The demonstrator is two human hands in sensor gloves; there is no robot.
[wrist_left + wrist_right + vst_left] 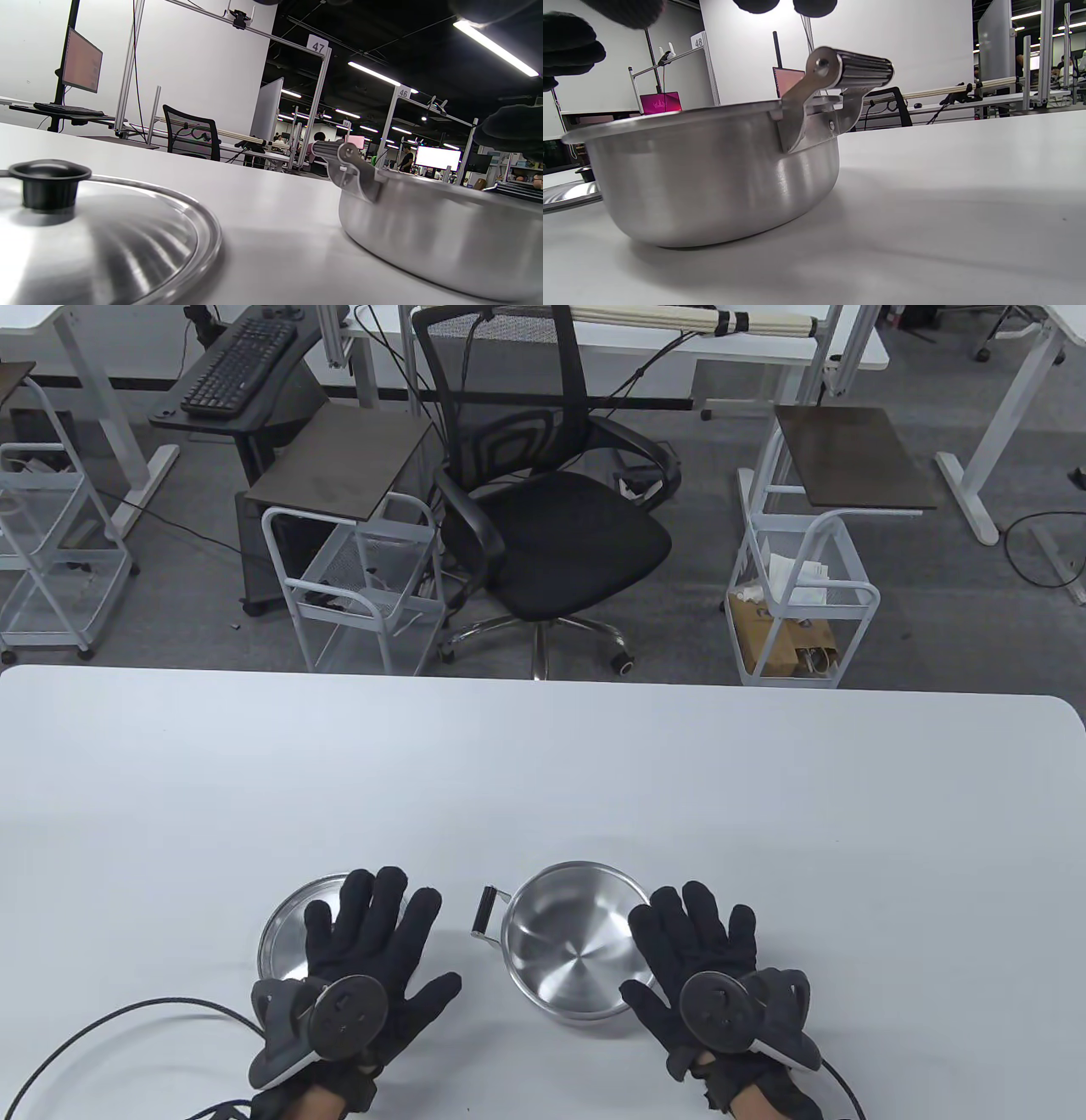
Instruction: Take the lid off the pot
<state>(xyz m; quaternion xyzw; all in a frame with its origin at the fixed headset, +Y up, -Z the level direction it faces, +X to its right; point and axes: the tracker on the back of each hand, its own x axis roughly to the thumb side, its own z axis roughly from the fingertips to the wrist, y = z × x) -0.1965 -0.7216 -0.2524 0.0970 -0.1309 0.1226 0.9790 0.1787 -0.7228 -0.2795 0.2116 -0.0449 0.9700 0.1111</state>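
While both hands' fingers lie spread, lid (284, 929) rests knob-up left of pot (570, 954).

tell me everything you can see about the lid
The lid is a round, shallow dome of brushed silvery metal with a raised rim and a short black knob at its centre. It is off the pot and lies knob up, flat on the white table, left of the pot with a gap between them. In the table view the left hand, fingers spread, covers most of it; whether the hand touches it cannot be told.
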